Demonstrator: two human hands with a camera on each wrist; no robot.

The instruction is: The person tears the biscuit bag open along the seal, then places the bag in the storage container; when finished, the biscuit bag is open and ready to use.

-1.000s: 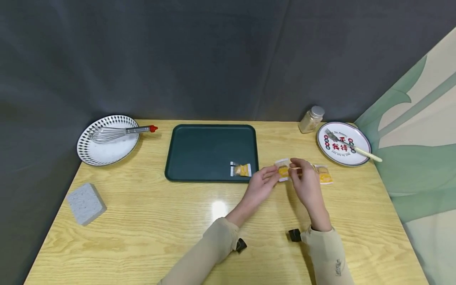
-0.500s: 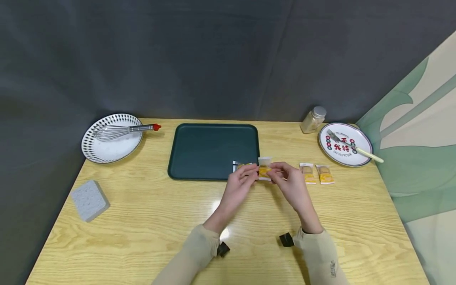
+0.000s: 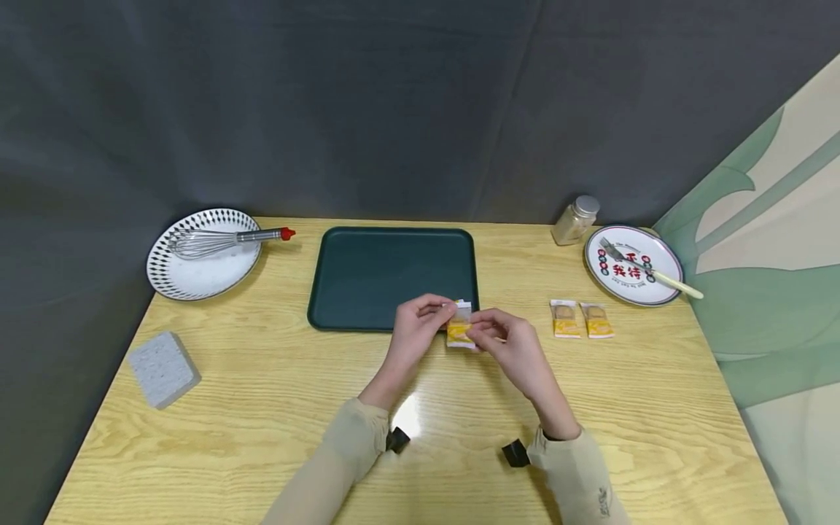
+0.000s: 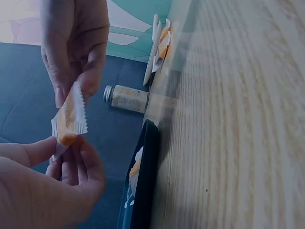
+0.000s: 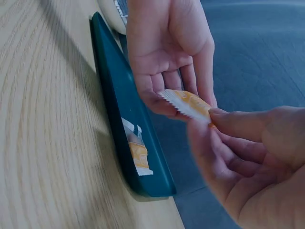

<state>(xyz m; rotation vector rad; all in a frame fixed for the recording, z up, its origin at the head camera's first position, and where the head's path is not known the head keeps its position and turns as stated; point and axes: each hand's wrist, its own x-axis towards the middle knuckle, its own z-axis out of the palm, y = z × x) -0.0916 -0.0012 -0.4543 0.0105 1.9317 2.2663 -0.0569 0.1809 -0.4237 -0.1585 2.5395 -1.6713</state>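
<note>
A small wrapped biscuit packet (image 3: 460, 326), clear at the top and yellow at the bottom, is held above the near right edge of the dark green tray (image 3: 387, 325). My left hand (image 3: 415, 327) pinches one side between thumb and fingers. From the other side, my right hand (image 3: 512, 347) pinches it too. The packet (image 4: 69, 119) is tilted off the table in the left wrist view. Lying in the tray is another such packet (image 5: 137, 150), mostly hidden by my hands in the head view. Two more packets, a left one (image 3: 565, 319) and a right one (image 3: 596, 321), lie side by side on the table.
At the back right stand a lidded jar (image 3: 574, 220) and a plate (image 3: 600, 273) bearing a fork (image 3: 664, 280). A whisk (image 3: 246, 237) rests across a patterned dish (image 3: 210, 284) at the back left. Nearer on the left lies a grey block (image 3: 161, 368).
Both hands have moved left from beside the other table packets to the tray's near right corner, bringing the biscuit packet up off the table with them.
</note>
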